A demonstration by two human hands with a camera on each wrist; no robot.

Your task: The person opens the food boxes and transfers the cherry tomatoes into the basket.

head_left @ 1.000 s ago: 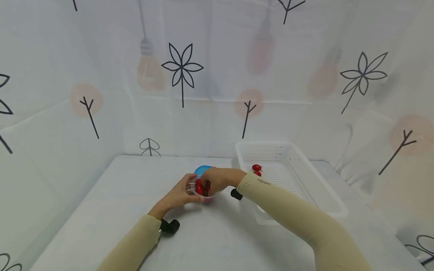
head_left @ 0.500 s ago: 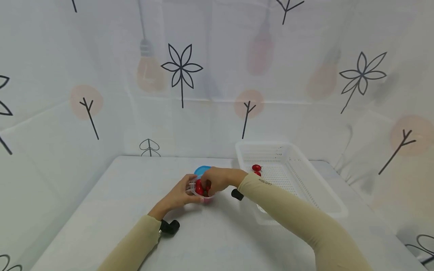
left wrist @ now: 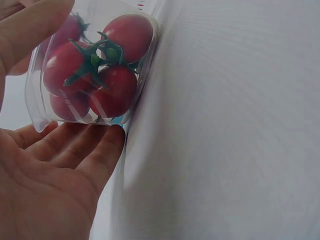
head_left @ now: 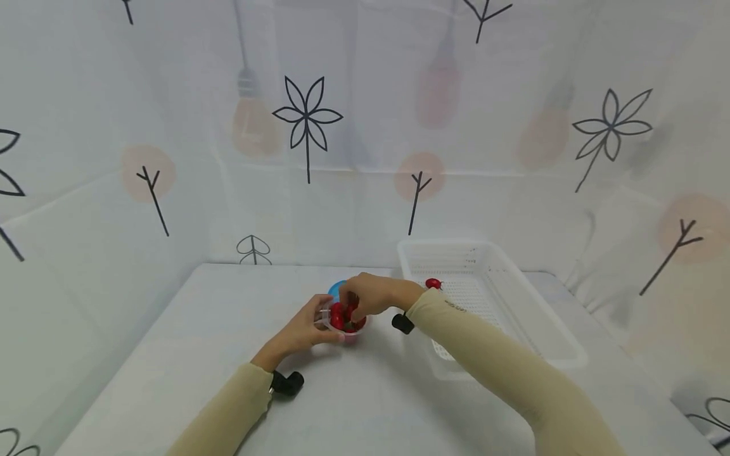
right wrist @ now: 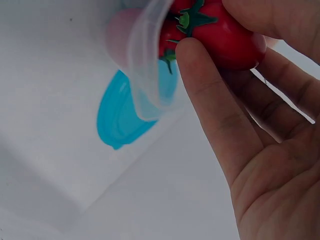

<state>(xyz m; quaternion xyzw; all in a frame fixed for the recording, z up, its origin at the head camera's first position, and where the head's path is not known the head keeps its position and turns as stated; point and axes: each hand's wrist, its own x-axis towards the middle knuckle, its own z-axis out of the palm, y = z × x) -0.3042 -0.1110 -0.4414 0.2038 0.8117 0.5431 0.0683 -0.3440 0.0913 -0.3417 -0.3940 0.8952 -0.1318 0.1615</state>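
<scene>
My left hand (head_left: 299,326) grips a clear plastic container (head_left: 345,337), thumb on the near side and fingers on the far side. Several small red tomatoes (left wrist: 114,92) with green stalk tops fill it. At its mouth, my right hand (head_left: 371,294) pinches a tomato (right wrist: 232,40) between thumb and fingers; the right wrist view has this tomato at the container's rim. Behind the container a blue lid (right wrist: 112,115) lies on the table, partly covered by the right hand in the head view.
To the right stands a white perforated basket (head_left: 473,301), a tomato (head_left: 433,284) showing near its left side. My right forearm crosses over the basket's near left part. A patterned cloth backdrop (head_left: 365,209) rises behind the table (head_left: 228,316).
My right hand has risen slightly, and more of the tomatoes in the container show. A second tomato in the basket is now hidden by my sleeve. The left hand keeps its hold.
</scene>
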